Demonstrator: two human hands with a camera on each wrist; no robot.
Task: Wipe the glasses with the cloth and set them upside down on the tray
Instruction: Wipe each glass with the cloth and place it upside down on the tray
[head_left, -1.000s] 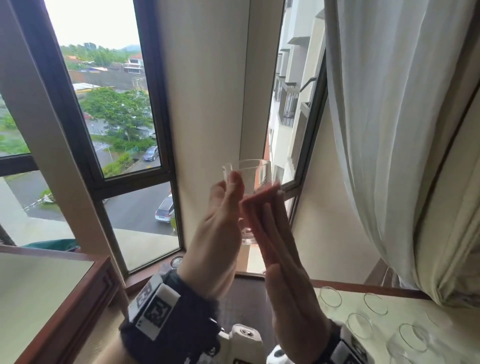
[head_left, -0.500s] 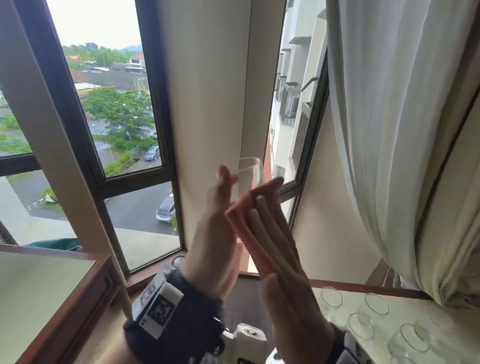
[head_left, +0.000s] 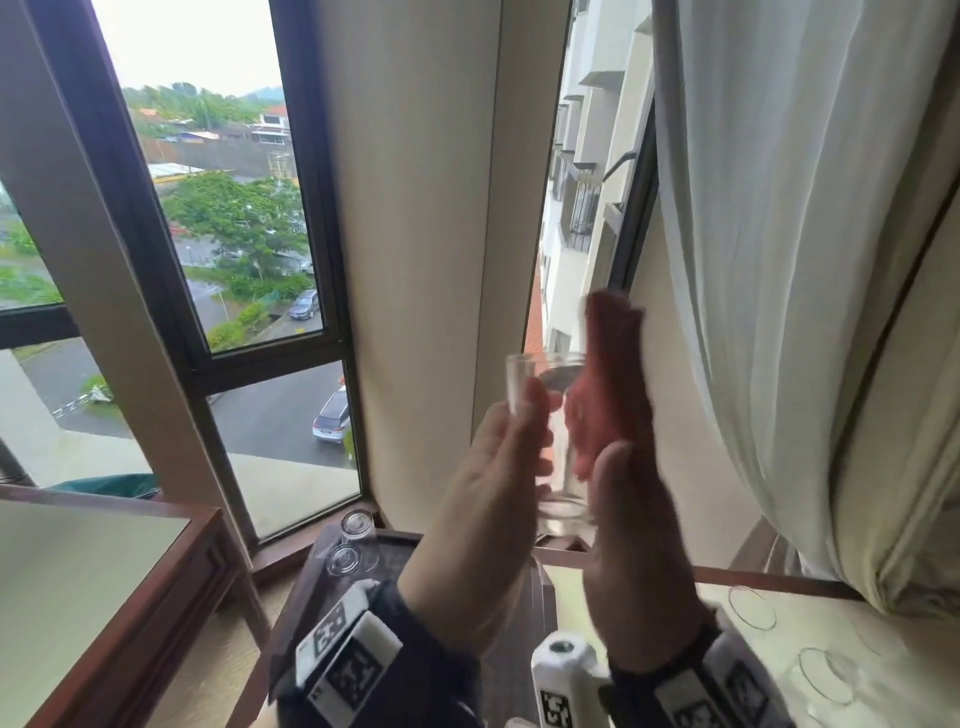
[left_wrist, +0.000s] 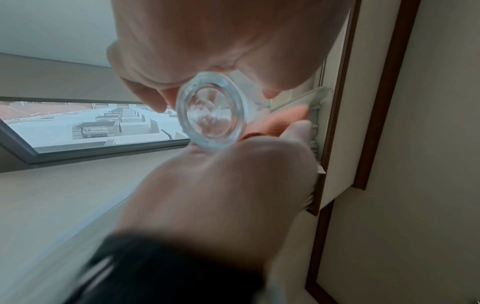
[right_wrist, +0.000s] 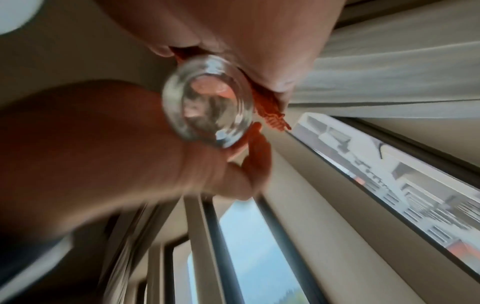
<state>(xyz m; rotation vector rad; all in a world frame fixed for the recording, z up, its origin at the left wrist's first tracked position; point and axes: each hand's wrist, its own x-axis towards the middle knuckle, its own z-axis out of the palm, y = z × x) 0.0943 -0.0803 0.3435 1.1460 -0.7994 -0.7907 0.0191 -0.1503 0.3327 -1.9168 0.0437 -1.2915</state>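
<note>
Both forearms enter at the lower centre of the head view. The left hand (head_left: 498, 499) is bare; its wrist carries a dark, near-black fabric cuff (head_left: 415, 670). Fixed on that cuff is a white block bearing black-and-white square coded markers (head_left: 343, 654) on two faces. The right hand (head_left: 631, 545) is likewise bare, with a matching dark cuff (head_left: 639, 691) and white marker plates (head_left: 722, 691) at the lower right. Between the wrists stands a white rounded camera housing (head_left: 563, 670) with a small dark lens on top and a coded marker below.
</note>
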